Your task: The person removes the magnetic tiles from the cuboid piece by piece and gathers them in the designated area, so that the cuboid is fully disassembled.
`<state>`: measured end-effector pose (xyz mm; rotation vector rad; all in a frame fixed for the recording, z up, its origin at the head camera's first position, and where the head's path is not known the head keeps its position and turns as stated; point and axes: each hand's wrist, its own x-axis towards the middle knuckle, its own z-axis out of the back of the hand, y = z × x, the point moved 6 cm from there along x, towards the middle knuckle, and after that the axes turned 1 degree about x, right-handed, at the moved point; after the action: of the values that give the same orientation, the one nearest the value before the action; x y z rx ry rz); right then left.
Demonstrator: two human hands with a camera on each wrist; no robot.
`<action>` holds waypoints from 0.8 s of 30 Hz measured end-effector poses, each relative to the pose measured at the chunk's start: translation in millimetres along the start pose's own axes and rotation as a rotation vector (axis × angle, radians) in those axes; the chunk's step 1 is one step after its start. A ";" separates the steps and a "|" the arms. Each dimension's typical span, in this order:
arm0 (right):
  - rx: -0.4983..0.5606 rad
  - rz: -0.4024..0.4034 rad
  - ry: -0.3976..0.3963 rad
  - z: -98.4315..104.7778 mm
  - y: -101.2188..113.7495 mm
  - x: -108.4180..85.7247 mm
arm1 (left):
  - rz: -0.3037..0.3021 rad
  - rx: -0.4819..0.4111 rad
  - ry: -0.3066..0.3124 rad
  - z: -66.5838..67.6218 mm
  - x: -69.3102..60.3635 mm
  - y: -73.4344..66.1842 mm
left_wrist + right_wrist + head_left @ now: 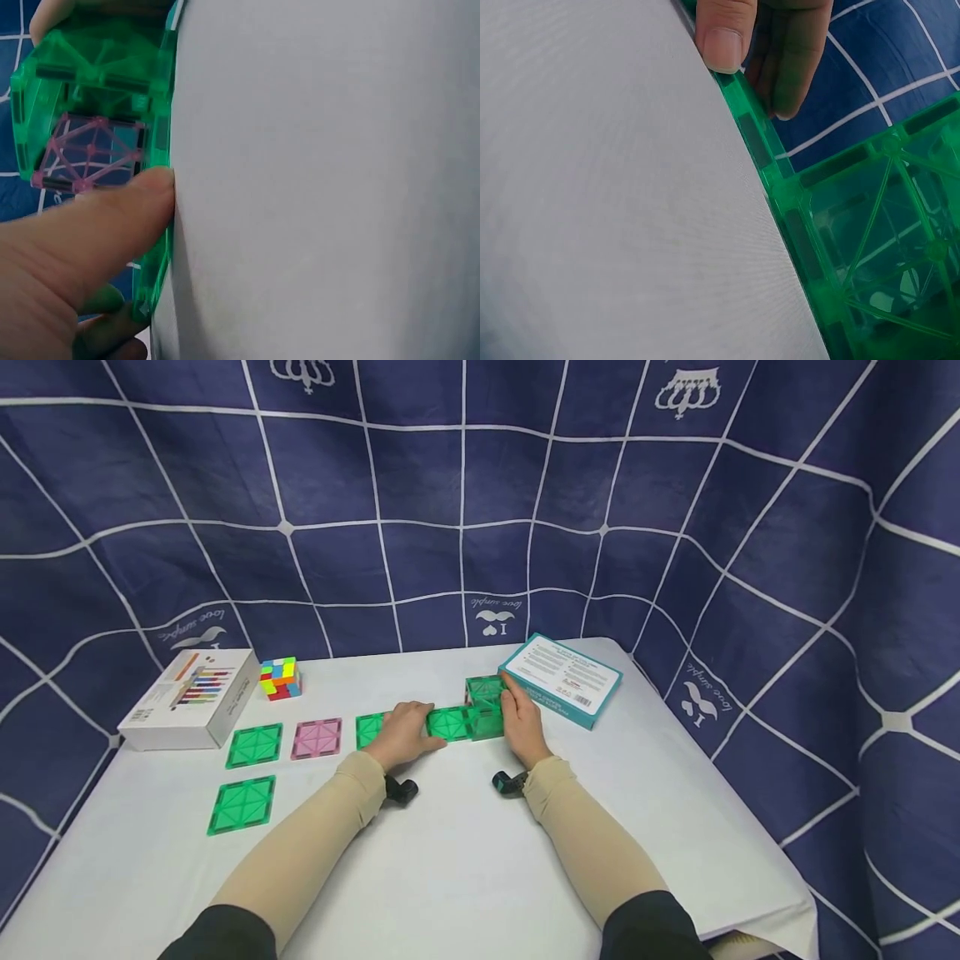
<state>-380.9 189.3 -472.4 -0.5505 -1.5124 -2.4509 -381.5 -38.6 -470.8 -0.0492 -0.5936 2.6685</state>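
Note:
My left hand [405, 735] pinches a flat green magnetic tile [448, 724], its thumb [139, 202] on the near edge and fingers at the far side. That tile adjoins a boxy structure of green tiles [486, 700], whose inside shows a pink tile [94, 154] in the left wrist view. Against the structure's right side rests my right hand [522, 722], one fingertip near the top far corner; its thumb is hidden. Another green tile [367, 730] lies partly covered by the left hand. The right wrist view shows the left thumb [724, 41] and the structure's near face.
Left on the white table lie a pink tile [317, 739], a green tile [254, 746] and a nearer green tile [242, 804]. Behind them stand a white box [191, 697] and a puzzle cube [281, 678]. A teal box [562, 681] sits just behind the right hand.

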 end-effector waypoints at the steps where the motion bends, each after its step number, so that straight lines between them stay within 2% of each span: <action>1: -0.002 -0.002 -0.001 0.2 -0.3 -0.1 | -0.007 0.003 -0.010 0.9 0.1 -0.2; 7: -0.015 0.008 -0.010 0.6 -1.0 -0.6 | -0.016 -0.037 -0.079 4.0 -0.8 0.5; 11: -0.012 0.010 -0.004 -0.5 -0.6 -0.7 | -0.019 -0.113 -0.129 5.9 -3.2 4.1; 14: -0.007 0.006 0.003 -1.3 0.3 -0.8 | -0.053 -0.176 -0.170 9.8 -8.2 5.7; 19: -0.012 0.004 -0.003 -0.8 1.3 0.2 | -0.142 -0.259 -0.230 20.2 -23.1 6.0; 24: -0.005 0.000 -0.002 -0.2 0.2 -0.4 | -0.205 -0.248 -0.267 38.4 -48.1 4.5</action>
<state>-380.5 189.0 -472.5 -0.5541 -1.5074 -2.4551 -343.6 -76.6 -440.3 0.2870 -0.9579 2.4060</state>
